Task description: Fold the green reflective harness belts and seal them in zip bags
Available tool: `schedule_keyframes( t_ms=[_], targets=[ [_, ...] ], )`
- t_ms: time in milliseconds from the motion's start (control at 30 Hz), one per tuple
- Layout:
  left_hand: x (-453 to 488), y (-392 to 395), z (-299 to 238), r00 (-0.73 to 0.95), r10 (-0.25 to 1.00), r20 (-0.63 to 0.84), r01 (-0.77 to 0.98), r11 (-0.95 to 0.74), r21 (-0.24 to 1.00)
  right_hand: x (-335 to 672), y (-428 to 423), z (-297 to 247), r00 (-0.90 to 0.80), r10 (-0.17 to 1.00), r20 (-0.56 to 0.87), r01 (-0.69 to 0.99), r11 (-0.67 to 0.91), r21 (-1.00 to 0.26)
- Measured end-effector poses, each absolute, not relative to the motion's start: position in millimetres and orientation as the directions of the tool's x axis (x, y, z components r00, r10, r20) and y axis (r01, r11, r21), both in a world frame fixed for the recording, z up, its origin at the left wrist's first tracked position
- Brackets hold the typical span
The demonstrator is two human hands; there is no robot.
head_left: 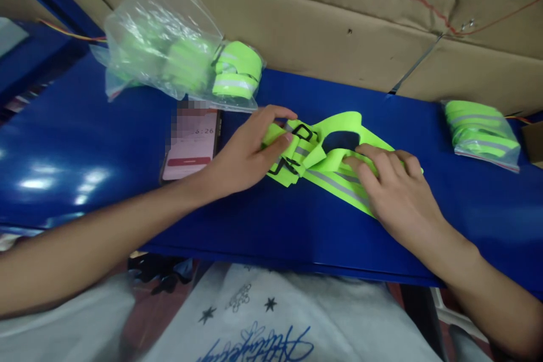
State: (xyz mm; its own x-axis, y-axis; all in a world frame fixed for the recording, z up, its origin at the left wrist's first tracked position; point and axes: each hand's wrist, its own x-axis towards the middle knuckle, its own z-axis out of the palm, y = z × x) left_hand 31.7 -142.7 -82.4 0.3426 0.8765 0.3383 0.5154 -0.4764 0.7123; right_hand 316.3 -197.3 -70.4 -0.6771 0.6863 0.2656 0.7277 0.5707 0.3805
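Forearms [139, 220] frame neon straps [313, 158] (striped) between both hands [246, 158] [401, 192].

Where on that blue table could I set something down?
The blue table is bare left of the phone and between the right hand and small bag. Crowded: the middle, with left hand and neon straps, and behind the phone, the large bag.

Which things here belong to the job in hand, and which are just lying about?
Job:
Neon strap, with left hand and right hand on it
Its black buckles
Probably the similar bagged bundles

Lying about, it seems:
Phone
Brown cardboard behind
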Motion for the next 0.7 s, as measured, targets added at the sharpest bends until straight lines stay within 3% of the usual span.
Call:
schedule_keyframes(
  t_ms=[133,267,367,533,700],
  targets=[
    [30,-152,-72,0.435,0.726,0.533,0.593,-0.676,0.437,313,-201,-68,-0.628,0.677,0.384,0.778,0.556,0.291],
    [34,-162,-72,0.588,0.658,0.47,0.613,-0.742,0.272,307,-205,-66,-0.686,0.58,0.438,0.712,0.66,0.24],
    [38,-164,-80,0.622,0.671,0.404,0.665,-0.725,0.179,305,-205,-69,-0.724,0.567,0.392,0.676,0.697,0.24],
    [37,-159,-87,0.677,0.616,0.403,0.6,-0.779,0.183,306,-204,-73,-0.739,0.567,0.363,0.666,0.696,0.268],
    [37,-160,-89,0.728,0.512,0.456,0.402,-0.857,0.321,306,-206,-76,-0.758,0.565,0.326,0.647,0.716,0.263]
  ],
)
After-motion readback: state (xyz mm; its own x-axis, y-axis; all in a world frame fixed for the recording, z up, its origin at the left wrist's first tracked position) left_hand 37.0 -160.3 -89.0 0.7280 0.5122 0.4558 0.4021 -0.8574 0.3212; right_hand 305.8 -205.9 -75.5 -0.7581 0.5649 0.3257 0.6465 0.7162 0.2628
